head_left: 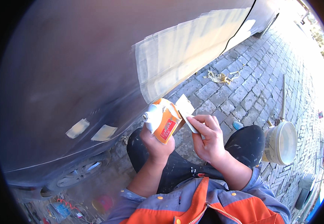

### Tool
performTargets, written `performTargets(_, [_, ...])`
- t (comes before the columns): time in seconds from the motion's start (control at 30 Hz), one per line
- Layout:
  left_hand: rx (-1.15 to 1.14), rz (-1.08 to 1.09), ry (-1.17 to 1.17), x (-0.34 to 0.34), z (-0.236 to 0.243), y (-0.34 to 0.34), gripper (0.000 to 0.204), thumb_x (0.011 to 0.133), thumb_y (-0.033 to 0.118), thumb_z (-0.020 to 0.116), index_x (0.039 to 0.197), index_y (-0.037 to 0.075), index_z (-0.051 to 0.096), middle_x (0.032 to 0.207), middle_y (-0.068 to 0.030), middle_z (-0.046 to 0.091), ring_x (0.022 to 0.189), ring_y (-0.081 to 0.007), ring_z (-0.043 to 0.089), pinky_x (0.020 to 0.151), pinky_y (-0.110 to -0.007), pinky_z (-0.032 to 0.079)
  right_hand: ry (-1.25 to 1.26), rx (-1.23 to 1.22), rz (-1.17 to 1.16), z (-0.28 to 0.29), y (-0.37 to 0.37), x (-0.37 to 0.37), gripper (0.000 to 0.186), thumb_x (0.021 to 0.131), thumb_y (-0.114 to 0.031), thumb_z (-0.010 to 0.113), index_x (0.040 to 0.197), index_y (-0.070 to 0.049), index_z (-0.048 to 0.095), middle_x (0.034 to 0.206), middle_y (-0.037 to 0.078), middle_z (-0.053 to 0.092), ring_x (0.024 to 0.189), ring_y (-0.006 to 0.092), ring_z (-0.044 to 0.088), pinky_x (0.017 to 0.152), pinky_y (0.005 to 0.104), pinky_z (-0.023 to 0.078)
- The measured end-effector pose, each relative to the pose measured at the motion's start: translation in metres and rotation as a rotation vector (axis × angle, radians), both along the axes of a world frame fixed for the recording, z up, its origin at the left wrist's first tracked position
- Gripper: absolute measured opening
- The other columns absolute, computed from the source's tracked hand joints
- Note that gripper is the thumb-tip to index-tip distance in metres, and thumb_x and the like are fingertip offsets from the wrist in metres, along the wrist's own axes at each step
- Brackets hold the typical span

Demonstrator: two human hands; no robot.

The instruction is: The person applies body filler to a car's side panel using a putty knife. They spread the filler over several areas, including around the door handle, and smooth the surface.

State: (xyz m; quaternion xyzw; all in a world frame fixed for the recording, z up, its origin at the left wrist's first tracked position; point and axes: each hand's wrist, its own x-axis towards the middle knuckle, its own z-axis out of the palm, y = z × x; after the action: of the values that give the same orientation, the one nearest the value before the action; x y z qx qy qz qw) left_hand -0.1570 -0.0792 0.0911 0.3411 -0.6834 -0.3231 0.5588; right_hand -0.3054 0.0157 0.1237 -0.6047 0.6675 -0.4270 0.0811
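My left hand [157, 145] is closed around an orange flat-sided piece [162, 121] with a red label and pale putty smeared along its upper edge. Beside it, in the same grip, is a white tube [154, 116] with a metal tip. A whitish flat putty spreader [186, 108] is pinched in my right hand [209, 139], its blade near the orange piece's right edge. Beyond my hands, a dark car's side [76, 67] bears a broad cream filler patch [184, 44]. Two smaller filler patches [104, 133] lie lower on the left.
A whitish bucket [284, 143] stands by my right knee, with a pole [283, 95] behind it. Peeled scraps [221, 77] lie on the brick paving [240, 95]. At lower left are the car's wheel [78, 175] and a blue container [62, 210] among cords.
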Motion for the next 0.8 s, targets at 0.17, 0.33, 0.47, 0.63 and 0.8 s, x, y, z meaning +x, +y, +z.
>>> performTargets(0.17, [-0.043, 0.087, -0.101, 0.014, -0.01, -0.016, 0.029, 0.092, -0.002, 0.061, 0.12, -0.006, 0.065, 0.11, -0.0157, 0.074, 0.103, -0.0276, 0.072, 0.092, -0.037, 0.054, -1.043, 0.194, 0.025, -0.007, 0.002, -0.028, 0.027, 0.096, 0.002, 0.057, 0.12, 0.001, 0.071, 0.109, 0.01, 0.073, 0.1, 0.0193, 0.068, 0.089, 0.0345, 0.054])
performTargets(0.33, [0.127, 0.127, -0.036, 0.016, -0.04, -0.028, 0.025, 0.096, 0.001, 0.066, 0.119, -0.008, 0.071, 0.117, -0.0131, 0.074, 0.109, -0.0192, 0.069, 0.094, -0.035, 0.052, -1.841, -0.182, -0.418, -0.045, -0.051, -0.075, 0.027, 0.094, -0.008, 0.06, 0.119, 0.0, 0.066, 0.109, 0.011, 0.07, 0.102, 0.0247, 0.066, 0.095, 0.043, 0.052])
performTargets(0.47, [0.332, 0.098, -0.252, 0.002, -0.047, -0.022, 0.025, 0.098, 0.007, 0.063, 0.115, -0.009, 0.069, 0.113, -0.0112, 0.072, 0.104, -0.0203, 0.067, 0.091, -0.035, 0.05, -2.06, -0.36, -0.765, -0.138, -0.1, -0.122, 0.029, 0.095, -0.015, 0.06, 0.118, 0.002, 0.063, 0.114, 0.016, 0.066, 0.104, 0.0315, 0.064, 0.098, 0.0453, 0.05])
performTargets(0.63, [0.462, 0.196, -0.368, -0.029, -0.064, -0.01, 0.021, 0.093, 0.007, 0.062, 0.109, -0.004, 0.069, 0.108, -0.0103, 0.071, 0.1, -0.0209, 0.065, 0.088, -0.035, 0.05, -2.101, -0.346, -0.868, -0.231, -0.139, -0.153, 0.031, 0.097, -0.014, 0.06, 0.125, 0.0, 0.062, 0.124, 0.016, 0.066, 0.112, 0.0311, 0.063, 0.102, 0.0457, 0.049])
performTargets(0.8, [0.576, 0.38, -0.424, -0.062, -0.06, 0.011, 0.032, 0.093, 0.007, 0.062, 0.124, -0.002, 0.065, 0.115, -0.0064, 0.067, 0.105, -0.018, 0.062, 0.096, -0.031, 0.046, -2.294, -0.248, -0.653, -0.243, -0.179, -0.173, 0.029, 0.099, -0.011, 0.056, 0.125, -0.004, 0.064, 0.121, 0.011, 0.07, 0.11, 0.0268, 0.065, 0.098, 0.0431, 0.051])
